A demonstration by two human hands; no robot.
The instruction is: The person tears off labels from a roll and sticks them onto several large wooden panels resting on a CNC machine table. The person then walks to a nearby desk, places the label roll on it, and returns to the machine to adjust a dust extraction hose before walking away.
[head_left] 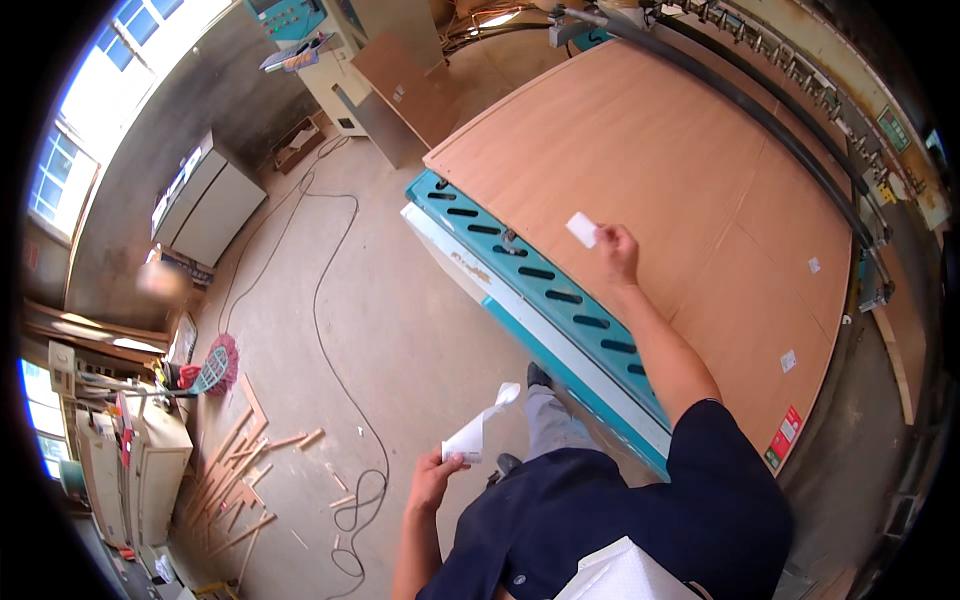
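My right hand (618, 254) is pinched on a small white label (581, 230), above the large brown wooden panel (640, 130). My left hand (428, 482) is lower down, beside my body and off the panel's edge. Between its thumb and fingers is a strip of white label paper (465, 440) whose loose end curls up to the right. Two small pale labels lie on the panel's right part, one nearer (788, 361) and one farther (814, 265). A red and white label (785, 435) is at its near right corner.
The panel rests on a teal slotted machine frame (535, 273), with dark bars (760, 115) across its far side. A cable (318, 290) trails over the floor. Wooden offcuts (230, 465) lie scattered at left. A grey cabinet (212, 205) and control box (290, 20) stand beyond.
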